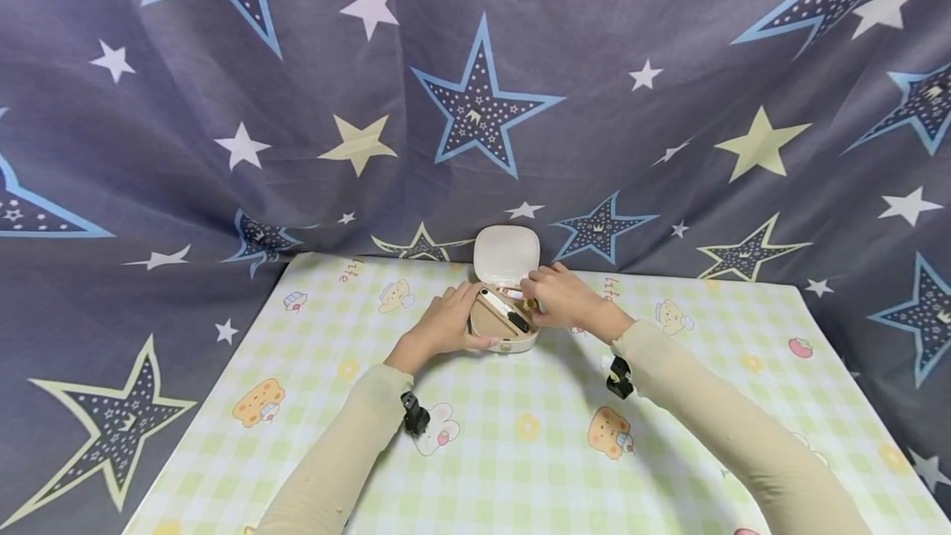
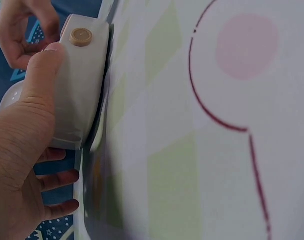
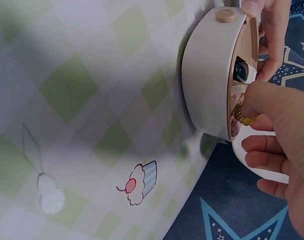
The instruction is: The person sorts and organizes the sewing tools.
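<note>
A small white jewelry box (image 1: 524, 344) with a tan interior stands at the back of the table, its white lid (image 1: 507, 254) raised. My left hand (image 1: 446, 322) holds the box's left side, the thumb against the front wall beside the round tan clasp (image 2: 81, 37). At the right end of the box, my right hand (image 1: 562, 297) pinches a gold beaded piece (image 3: 240, 113) between thumb and forefinger, right at the rim. Across the inside lies a long white-and-black thing (image 1: 505, 310). The right fingers partly hide the compartment on that side.
A checked cloth with cartoon prints covers the table (image 1: 520, 469). Close behind its far edge hangs a dark star-patterned curtain (image 1: 475, 196). The raised lid stands near that curtain. Black wrist cameras (image 1: 619, 376) sit on both sleeves.
</note>
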Tool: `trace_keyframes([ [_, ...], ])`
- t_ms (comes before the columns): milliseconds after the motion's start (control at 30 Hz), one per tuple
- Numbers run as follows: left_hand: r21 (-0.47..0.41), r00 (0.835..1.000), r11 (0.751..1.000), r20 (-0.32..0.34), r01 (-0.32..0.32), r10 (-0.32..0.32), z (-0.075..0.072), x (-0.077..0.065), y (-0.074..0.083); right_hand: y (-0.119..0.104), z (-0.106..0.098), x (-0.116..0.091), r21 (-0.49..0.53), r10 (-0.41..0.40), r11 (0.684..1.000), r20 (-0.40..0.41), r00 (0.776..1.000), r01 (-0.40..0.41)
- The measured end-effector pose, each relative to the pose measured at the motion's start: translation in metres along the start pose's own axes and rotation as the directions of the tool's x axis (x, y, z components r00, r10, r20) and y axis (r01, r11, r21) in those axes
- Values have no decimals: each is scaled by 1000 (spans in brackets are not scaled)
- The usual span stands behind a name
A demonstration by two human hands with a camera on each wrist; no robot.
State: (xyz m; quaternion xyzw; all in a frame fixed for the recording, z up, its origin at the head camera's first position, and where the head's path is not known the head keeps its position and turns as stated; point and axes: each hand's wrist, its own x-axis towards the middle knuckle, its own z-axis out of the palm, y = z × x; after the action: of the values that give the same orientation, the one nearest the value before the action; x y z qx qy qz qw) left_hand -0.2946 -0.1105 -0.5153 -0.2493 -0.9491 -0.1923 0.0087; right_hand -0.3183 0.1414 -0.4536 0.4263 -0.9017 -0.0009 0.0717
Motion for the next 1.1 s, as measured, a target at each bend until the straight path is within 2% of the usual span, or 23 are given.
trace_keyframes([
  [367, -1, 1000, 1000, -6, -2, 2, -2, 0, 0, 0, -1, 4, -24, -9, 1000, 15, 1000, 9],
  [800, -4, 1000, 1000, 15, 7, -7, 3, -1, -2, -4, 6, 4, -29, -28, 999, 11, 1000, 29],
  [1100, 5, 1000, 1000, -6, -1, 1, 4, 0, -4, -4, 9, 3, -28, -46, 999, -43, 998, 45],
])
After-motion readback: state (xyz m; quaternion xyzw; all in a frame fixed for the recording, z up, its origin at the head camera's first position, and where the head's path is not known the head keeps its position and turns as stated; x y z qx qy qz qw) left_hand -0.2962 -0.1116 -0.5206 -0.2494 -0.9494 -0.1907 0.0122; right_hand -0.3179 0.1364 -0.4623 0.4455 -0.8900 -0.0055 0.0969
